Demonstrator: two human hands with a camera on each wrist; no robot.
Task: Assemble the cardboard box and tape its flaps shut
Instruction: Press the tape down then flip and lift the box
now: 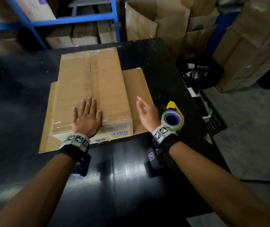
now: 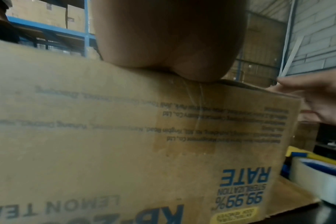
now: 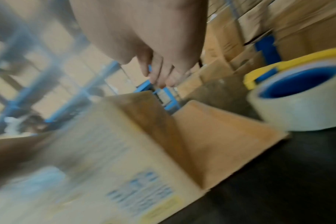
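Pressing flat corrugated cardboard box [image 1: 96,86], left hand [image 1: 86,117]

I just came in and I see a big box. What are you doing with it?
A person is putting together a cardboard box on a black table. The left hand lies flat on the box's top, where clear tape already covers the middle seam. The right hand hovers open beside the box, holding nothing. A tape dispenser with a roll of clear tape sits on the table by the right wrist. Loose flaps lie spread on the table.
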